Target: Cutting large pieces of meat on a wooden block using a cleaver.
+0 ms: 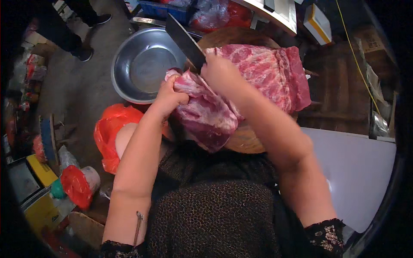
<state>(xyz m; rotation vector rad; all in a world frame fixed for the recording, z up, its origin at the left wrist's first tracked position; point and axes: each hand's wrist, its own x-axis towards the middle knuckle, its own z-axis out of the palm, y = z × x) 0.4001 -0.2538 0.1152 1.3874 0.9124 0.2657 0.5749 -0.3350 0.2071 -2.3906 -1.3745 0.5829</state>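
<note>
My left hand (172,93) grips the upper edge of a slab of raw meat (208,117), which hangs over the near edge of a round wooden chopping block (250,142). In my right hand (222,72) is a cleaver (185,40), its wide dark blade pointing up and left beside the held meat. The cleaver's handle is hidden inside my fist. A larger slab of raw meat with a ribbed surface (264,72) lies on the block, to the right of my right hand. Whether the two pieces are joined behind my wrist, I cannot tell.
A steel basin (117,72) stands left of the block. Red plastic bags (108,129) are below it. Beyond are a blue crate (155,11) and a counter edge (287,24). A white board (351,174) lies at right. Another person's legs (67,35) are at upper left.
</note>
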